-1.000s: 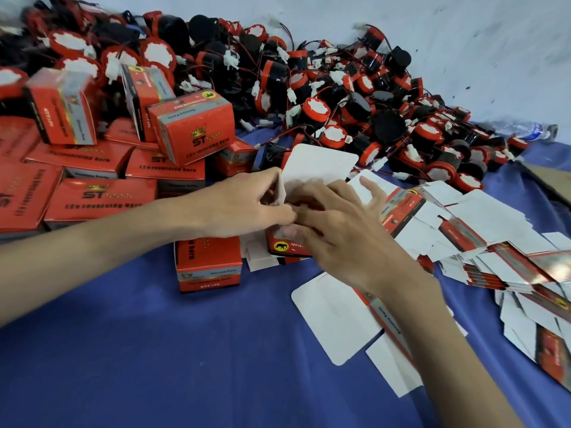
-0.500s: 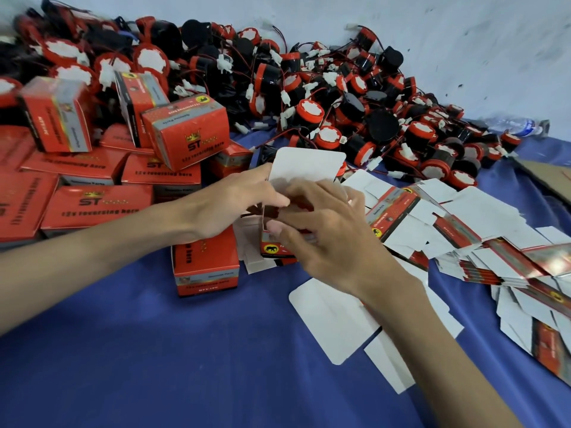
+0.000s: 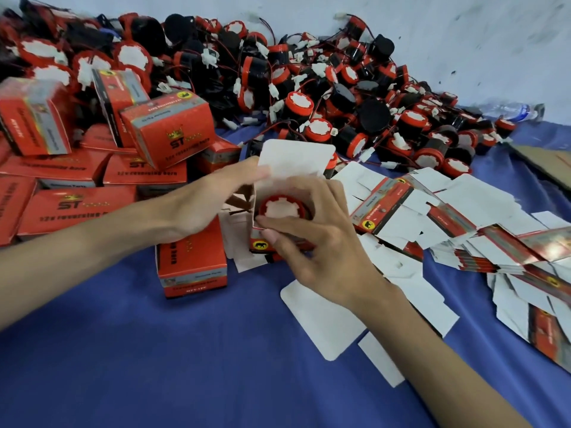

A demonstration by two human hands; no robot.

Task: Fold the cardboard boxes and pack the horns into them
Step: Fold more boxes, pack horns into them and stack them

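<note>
The two hands were close together over one open box [image 3: 262, 242] standing on the blue tabletop [image 3: 154, 366]. The right hand [image 3: 315, 242] curled round that box from the near side, thumb pressed against its front wall, while a horn [image 3: 281, 208] sat inside with its red rim and white face showing at the mouth. The left hand [image 3: 197, 205] reached in from the other side, fingers against the raised white lid flap [image 3: 296, 157]; whether it pinched the flap or merely steadied it could not be told.

By the look of it, this box was filled but not yet shut: the flap stood upright and the side tabs were splayed. Just under the left hand lay a closed box [image 3: 193, 267], and beyond that hand a heap of finished boxes [image 3: 92, 168] suggested a good many were done. Plenty seemed left, though. Past both hands a large pile of loose horns [image 3: 324, 88] awaited packing, and to the right hand's outer side a spread of flat unfolded cartons [image 3: 463, 230] had yet to be formed.
</note>
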